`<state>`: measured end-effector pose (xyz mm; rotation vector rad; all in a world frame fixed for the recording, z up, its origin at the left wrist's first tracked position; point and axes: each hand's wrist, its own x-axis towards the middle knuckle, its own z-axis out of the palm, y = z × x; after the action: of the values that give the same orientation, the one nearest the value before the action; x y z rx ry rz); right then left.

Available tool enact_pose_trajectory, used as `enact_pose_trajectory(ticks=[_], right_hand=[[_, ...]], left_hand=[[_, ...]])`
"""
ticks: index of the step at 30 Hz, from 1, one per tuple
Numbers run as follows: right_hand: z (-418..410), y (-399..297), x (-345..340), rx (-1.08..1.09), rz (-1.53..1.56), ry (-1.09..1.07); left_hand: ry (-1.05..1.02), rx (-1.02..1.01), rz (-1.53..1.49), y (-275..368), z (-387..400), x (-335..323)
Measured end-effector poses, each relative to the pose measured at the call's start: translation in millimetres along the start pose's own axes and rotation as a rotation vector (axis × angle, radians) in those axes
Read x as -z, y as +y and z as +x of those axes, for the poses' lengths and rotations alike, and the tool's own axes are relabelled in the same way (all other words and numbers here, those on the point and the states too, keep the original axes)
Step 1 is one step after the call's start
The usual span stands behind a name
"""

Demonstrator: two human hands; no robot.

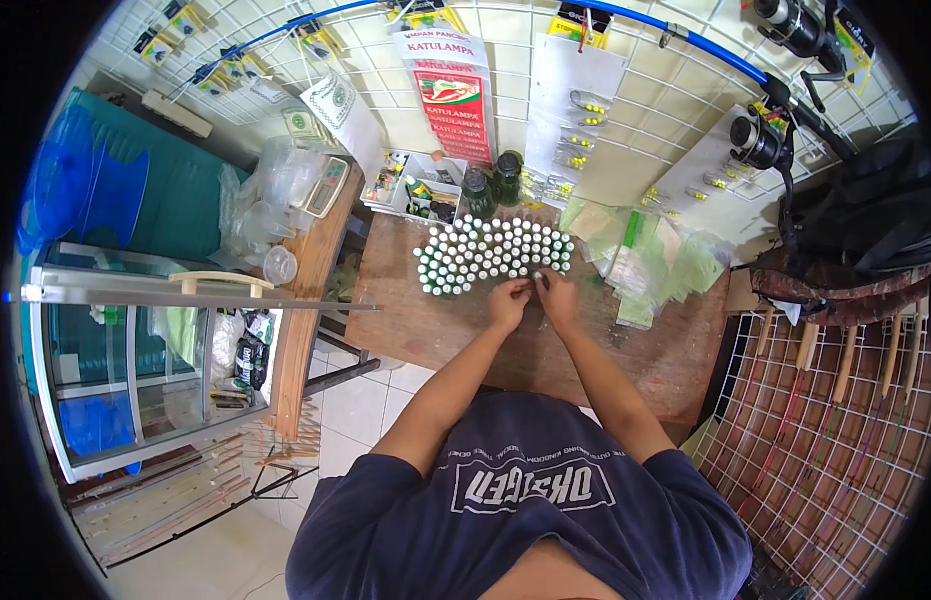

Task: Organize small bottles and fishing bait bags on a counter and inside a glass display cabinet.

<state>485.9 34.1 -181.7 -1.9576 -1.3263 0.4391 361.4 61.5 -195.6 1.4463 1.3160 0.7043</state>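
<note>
On the wooden tabletop [465, 341] stands a tight cluster of small white-capped green bottles [503, 247]. My right hand [558, 298] is at the near edge of this cluster, its fingers closed around one small white-capped bottle [538, 277]. Just beside it, my left hand [509, 301] has its fingers curled close to the other bottles. Its fingertips are too small in view to show whether they hold anything. Both forearms reach forward over the table's front edge.
Green paper packets [664, 262] lie right of the bottles. Behind them stand two dark jars [479, 193] and a white divided box [390, 196]. A digital scale [325, 186] sits on the left bench, above a glass display case [135, 360]. Fishing reels [758, 141] hang at right.
</note>
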Motion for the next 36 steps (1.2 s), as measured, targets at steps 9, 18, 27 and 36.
enact_pose_trajectory(ticks=[9,18,27,36], right_hand=[[-43.2,-5.1,17.6,0.024,0.129,0.009],[-79.4,-9.6,-10.2,-0.163,0.723,-0.513],[-127.1,-88.8,-80.6,-0.053,0.774,-1.174],[-141.9,-223.3,-164.7,0.207,0.633,-1.446]], left_hand=[[-0.108,-0.067,0.029,1.0,-19.9,8.7],[-0.046,0.082,-0.272,-36.7,-87.9,65.7],[0.153,0.249,-0.46,-70.8,-203.6,173.3],[0.441,0.174,-0.469,-88.7,-252.3,292.5]])
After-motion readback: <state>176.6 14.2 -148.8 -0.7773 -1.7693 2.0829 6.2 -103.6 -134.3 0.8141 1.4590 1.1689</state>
